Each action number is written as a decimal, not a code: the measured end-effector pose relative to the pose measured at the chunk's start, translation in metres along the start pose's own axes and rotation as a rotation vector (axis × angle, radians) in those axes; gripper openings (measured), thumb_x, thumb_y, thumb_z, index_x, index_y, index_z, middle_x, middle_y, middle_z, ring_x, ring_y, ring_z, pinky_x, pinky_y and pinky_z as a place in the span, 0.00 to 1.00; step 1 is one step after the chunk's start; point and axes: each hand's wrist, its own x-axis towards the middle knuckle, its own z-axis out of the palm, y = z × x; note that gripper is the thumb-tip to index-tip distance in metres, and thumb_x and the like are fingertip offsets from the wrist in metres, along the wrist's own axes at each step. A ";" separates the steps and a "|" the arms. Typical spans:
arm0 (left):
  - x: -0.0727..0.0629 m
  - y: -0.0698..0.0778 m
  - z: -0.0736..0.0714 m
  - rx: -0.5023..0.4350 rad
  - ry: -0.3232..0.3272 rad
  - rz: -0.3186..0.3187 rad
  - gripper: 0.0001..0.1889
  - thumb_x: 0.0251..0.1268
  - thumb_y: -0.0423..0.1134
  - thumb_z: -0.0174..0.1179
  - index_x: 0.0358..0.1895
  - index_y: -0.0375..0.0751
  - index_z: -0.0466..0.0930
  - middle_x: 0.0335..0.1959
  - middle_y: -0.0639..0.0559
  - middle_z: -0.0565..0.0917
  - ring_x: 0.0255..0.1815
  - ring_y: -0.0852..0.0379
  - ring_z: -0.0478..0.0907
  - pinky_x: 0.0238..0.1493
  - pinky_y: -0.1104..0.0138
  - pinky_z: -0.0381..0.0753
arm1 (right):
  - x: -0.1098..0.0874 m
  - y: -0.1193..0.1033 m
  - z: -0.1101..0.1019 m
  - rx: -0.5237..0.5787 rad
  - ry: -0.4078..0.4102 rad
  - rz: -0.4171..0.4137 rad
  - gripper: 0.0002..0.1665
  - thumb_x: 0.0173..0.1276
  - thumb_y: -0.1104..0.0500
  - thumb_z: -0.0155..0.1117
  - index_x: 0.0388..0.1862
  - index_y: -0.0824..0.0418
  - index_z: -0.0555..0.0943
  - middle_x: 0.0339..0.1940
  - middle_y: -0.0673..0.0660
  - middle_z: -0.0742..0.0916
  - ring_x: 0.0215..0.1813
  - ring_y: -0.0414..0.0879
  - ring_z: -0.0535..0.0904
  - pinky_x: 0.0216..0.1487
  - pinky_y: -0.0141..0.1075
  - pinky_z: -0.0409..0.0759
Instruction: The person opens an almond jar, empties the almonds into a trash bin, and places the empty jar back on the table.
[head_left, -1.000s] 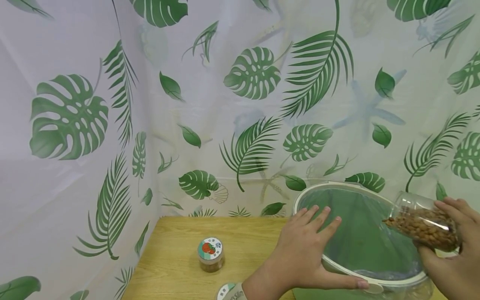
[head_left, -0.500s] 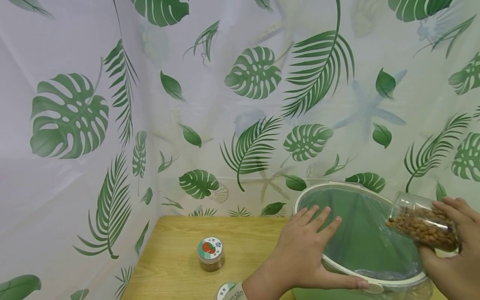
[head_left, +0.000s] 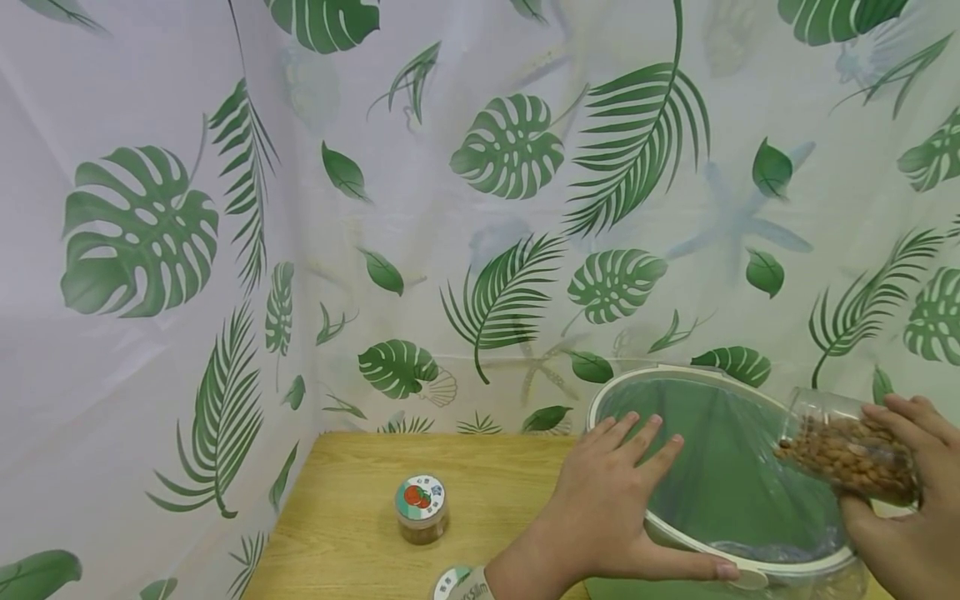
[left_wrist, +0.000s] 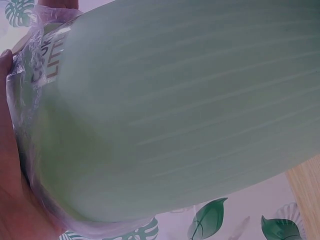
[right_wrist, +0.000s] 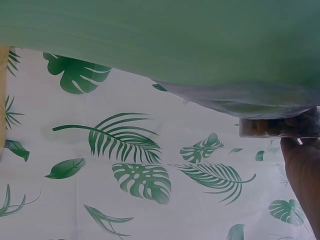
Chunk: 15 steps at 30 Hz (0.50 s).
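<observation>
Far left: small tomato-labelled tub point(head_left: 422, 508) upright on the wooden table point(head_left: 345, 483), well apart from both hands. Left hand point(head_left: 611, 500): fingers spread, thumb straight, resting across the rim of the green bin point(head_left: 806, 565) with its clear liner point(left_wrist: 22, 95); not clenched. Right of that, at the bin's right side, the clear jar point(head_left: 847, 450) of brown nuts lies sideways, long axis running left-right, mouth leftward toward the bin's opening, nuts near the lip. Right hand point(head_left: 911, 483), nearer to it, grasps the base end.

Glossy jar point(head_left: 847, 442), perhaps plastic; smooth matt bin point(left_wrist: 190, 110); wood-grained table point(head_left: 498, 475).
</observation>
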 end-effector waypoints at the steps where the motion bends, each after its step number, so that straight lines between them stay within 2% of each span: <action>1: 0.000 0.000 0.000 -0.003 -0.004 -0.001 0.59 0.54 0.85 0.59 0.85 0.59 0.57 0.83 0.52 0.66 0.84 0.51 0.64 0.83 0.54 0.66 | -0.001 0.000 0.000 0.006 -0.004 -0.009 0.46 0.50 0.87 0.59 0.73 0.73 0.74 0.78 0.76 0.72 0.89 0.59 0.55 0.88 0.60 0.50; 6: 0.000 0.000 0.000 -0.002 -0.011 -0.002 0.59 0.55 0.85 0.58 0.86 0.59 0.56 0.84 0.52 0.65 0.85 0.51 0.64 0.82 0.53 0.67 | 0.000 -0.001 0.000 0.013 -0.007 -0.015 0.45 0.50 0.86 0.57 0.73 0.73 0.75 0.78 0.75 0.72 0.89 0.58 0.55 0.87 0.62 0.51; 10: 0.000 -0.001 0.000 -0.001 -0.008 0.004 0.59 0.55 0.85 0.58 0.86 0.58 0.56 0.84 0.52 0.65 0.84 0.51 0.64 0.82 0.54 0.67 | 0.000 -0.002 -0.001 0.020 -0.005 -0.014 0.44 0.51 0.84 0.56 0.73 0.73 0.75 0.79 0.72 0.72 0.89 0.54 0.55 0.88 0.59 0.50; 15: 0.000 -0.001 -0.001 0.002 -0.017 0.008 0.59 0.55 0.85 0.58 0.86 0.58 0.56 0.84 0.52 0.64 0.85 0.51 0.64 0.82 0.54 0.67 | -0.001 -0.002 -0.001 0.017 -0.006 -0.039 0.42 0.55 0.82 0.56 0.73 0.73 0.74 0.79 0.73 0.72 0.89 0.56 0.55 0.88 0.59 0.48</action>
